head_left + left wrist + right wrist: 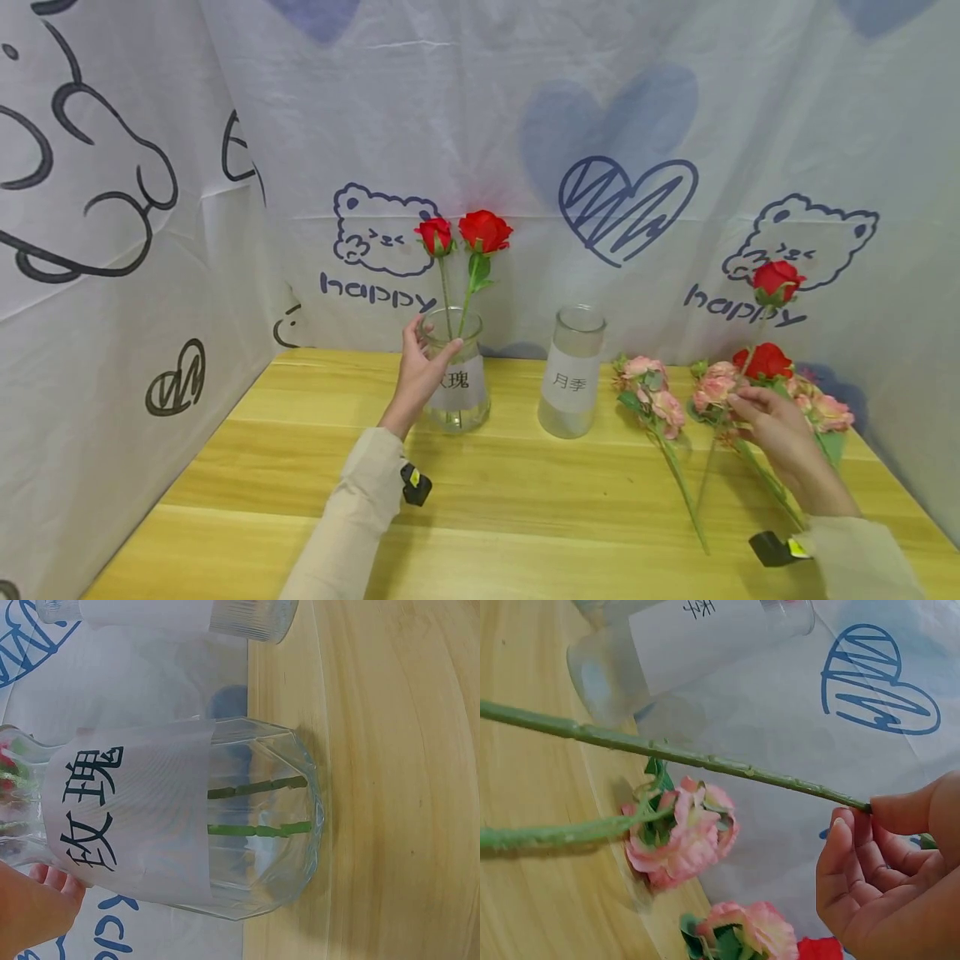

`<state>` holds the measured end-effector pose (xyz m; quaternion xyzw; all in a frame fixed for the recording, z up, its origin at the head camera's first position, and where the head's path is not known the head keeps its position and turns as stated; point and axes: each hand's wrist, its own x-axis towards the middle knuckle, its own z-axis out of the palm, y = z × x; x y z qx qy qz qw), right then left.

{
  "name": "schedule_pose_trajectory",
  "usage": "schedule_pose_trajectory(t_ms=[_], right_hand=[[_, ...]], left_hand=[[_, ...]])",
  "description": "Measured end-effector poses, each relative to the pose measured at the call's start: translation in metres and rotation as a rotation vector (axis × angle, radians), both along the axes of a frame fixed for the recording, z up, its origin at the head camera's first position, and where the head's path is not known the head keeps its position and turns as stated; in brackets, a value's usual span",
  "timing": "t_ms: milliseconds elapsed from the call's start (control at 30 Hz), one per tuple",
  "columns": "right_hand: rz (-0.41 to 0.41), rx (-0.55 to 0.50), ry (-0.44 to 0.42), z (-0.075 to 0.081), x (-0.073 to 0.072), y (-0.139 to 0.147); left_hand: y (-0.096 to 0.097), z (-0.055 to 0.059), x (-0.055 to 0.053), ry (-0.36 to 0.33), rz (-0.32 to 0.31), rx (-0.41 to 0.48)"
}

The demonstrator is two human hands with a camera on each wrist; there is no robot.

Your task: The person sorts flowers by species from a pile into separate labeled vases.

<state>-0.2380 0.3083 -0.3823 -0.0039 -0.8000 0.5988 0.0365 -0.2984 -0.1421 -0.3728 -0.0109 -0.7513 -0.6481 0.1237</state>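
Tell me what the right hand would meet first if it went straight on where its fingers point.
Besides the red rose it pinches, the right hand would probably meet the pink flowers; depth is unclear, so it might pass above them.

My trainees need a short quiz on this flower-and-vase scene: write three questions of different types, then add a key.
1. Count: how many red roses stand in the wider vase?

2. True or false: the right hand hangs idle, holding nothing.

3. Multiple choice: what does the left hand hold?
A) a pink flower
B) the neck of the wider vase
C) the edge of the table

Key:
1. Two.
2. False; it pinches another rose by its stem.
3. B.
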Motion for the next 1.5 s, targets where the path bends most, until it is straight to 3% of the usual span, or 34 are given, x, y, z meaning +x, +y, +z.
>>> schedule_pose_trajectory(t_ms=[267,433,1133,1500], right_hand=[[0.05,-0.285,-0.028,-0.004,0.0,-0.011],[0.065,-0.358,-0.016,-0.006,-0.001,-0.021],[0.088,-0.488,0.054,0.004,-0.02,-0.056],[0.091,-0.552,0.05,0.042,-0.036,-0.083]], left_hand=[[0.0,0.0,0.001,0.003,0.0,0.003],[0.0,0.001,0.001,-0.001,0.002,0.001],[0.001,0.001,0.002,0.014,0.005,0.009],[0.0,0.001,0.001,0.009,0.001,0.004]])
